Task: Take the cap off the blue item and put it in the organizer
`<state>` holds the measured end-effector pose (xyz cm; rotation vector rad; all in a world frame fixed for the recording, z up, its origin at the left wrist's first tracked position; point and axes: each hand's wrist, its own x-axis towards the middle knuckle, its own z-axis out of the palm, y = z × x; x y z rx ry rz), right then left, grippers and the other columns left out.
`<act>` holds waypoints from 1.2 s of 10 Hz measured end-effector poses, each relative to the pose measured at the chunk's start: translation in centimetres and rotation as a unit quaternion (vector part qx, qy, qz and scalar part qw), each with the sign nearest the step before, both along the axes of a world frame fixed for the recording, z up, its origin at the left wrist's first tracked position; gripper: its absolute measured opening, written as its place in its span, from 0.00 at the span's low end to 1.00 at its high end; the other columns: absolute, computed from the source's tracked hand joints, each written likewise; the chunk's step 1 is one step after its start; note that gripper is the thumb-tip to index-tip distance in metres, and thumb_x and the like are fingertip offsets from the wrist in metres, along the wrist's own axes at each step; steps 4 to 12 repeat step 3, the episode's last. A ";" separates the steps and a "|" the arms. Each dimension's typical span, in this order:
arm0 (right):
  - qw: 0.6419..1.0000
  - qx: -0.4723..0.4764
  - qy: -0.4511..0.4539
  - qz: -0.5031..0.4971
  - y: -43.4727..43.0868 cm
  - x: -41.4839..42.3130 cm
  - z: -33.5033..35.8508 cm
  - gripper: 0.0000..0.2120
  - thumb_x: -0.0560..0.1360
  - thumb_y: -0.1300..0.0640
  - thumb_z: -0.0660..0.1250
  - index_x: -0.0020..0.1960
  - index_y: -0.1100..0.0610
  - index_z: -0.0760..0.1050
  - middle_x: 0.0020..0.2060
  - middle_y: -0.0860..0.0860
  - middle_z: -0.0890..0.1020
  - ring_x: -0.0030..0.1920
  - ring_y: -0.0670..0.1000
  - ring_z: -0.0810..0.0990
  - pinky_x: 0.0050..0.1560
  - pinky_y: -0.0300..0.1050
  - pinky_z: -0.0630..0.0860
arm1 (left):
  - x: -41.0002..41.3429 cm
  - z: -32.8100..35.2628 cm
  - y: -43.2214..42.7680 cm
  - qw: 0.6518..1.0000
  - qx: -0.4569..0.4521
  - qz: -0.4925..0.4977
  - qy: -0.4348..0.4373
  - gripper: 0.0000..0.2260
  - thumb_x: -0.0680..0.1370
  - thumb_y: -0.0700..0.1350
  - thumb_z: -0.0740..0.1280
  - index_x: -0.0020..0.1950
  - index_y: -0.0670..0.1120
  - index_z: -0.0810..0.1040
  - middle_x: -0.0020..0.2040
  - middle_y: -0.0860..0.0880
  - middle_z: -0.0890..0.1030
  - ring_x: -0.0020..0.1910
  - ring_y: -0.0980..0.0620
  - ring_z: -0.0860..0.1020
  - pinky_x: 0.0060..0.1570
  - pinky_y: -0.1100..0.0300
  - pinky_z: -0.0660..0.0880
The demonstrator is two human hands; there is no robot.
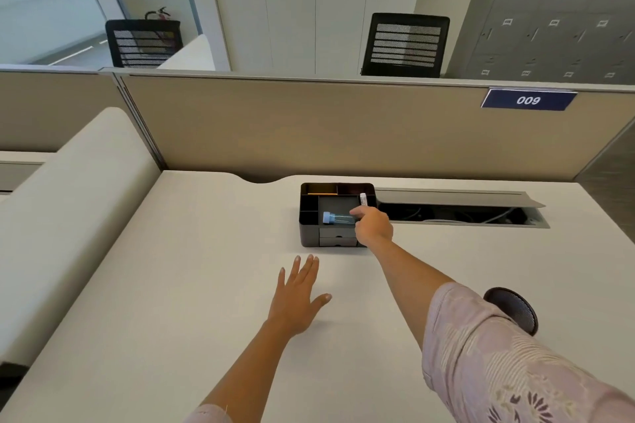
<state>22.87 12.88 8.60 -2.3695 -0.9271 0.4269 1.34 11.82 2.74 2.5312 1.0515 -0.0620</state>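
Here the pale desk [171, 285] fills most of the view, and the black organizer [309, 216] standing toward its far edge serves as the landmark. Right of the organizer an open cable trough [464, 215] is sunk into the desk. Well in front of the organizer, the left hand [295, 302] lies flat with fingers spread, holding nothing. The right hand [372, 225] reaches over the organizer's right front corner, fingers curled toward its middle tray; whether they touch or grasp anything cannot be told. In that middle tray lies the blue item [338, 218], a clear tube on its side, blue cap [328, 218] on, pointing left. A white marker [363, 198] stands at the organizer's right rear.
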 end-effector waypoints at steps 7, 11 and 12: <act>0.994 0.097 0.000 0.057 0.0 1.1 2.8 0.17 0.78 0.64 0.64 0.64 0.51 0.76 0.63 0.52 0.76 0.55 0.53 0.79 0.49 0.45 0.77 | 1.0 2.9 0.7 0.998 0.037 0.006 -0.041 0.33 0.80 0.62 0.51 0.79 0.51 0.40 0.80 0.51 0.41 0.78 0.49 0.38 0.76 0.47 0.39; 0.994 0.097 0.000 0.057 0.0 1.1 2.8 0.17 0.78 0.64 0.64 0.64 0.51 0.76 0.63 0.52 0.76 0.55 0.53 0.79 0.49 0.45 0.77 | 1.0 2.9 0.7 0.998 0.037 0.006 -0.041 0.33 0.80 0.62 0.51 0.79 0.51 0.40 0.80 0.51 0.41 0.78 0.49 0.38 0.76 0.47 0.39; 0.994 0.097 0.000 0.057 0.0 1.1 2.8 0.17 0.78 0.64 0.64 0.64 0.51 0.76 0.63 0.52 0.76 0.55 0.53 0.79 0.49 0.45 0.77 | 1.0 2.9 0.7 0.998 0.037 0.006 -0.041 0.33 0.80 0.62 0.51 0.79 0.51 0.40 0.80 0.51 0.41 0.78 0.49 0.38 0.76 0.47 0.39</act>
